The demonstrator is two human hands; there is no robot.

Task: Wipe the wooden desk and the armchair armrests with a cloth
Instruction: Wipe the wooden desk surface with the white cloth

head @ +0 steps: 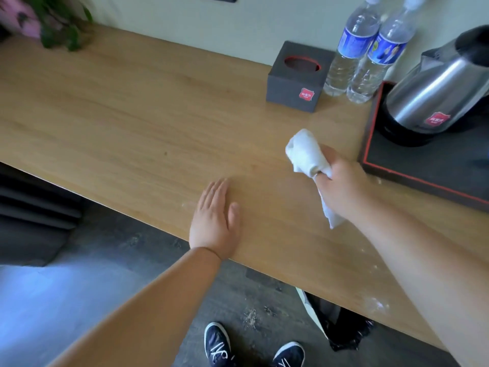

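The wooden desk [127, 112] runs from the upper left to the lower right. My right hand [341, 186] grips a bunched white cloth [304, 152] just above the desk top, right of centre, close to the tray. My left hand [215, 221] lies flat, palm down, fingers together, near the desk's front edge. White specks [375, 304] mark the wood by the front edge at the right. No armchair is in view.
A dark tissue box [296, 80] and two water bottles [362, 54] stand at the back by the wall. A steel kettle [436, 91] sits on a dark tray [423, 170] at the right. A plant [60, 25] is at the far left. A bin with a black bag [341, 327] stands under the desk.
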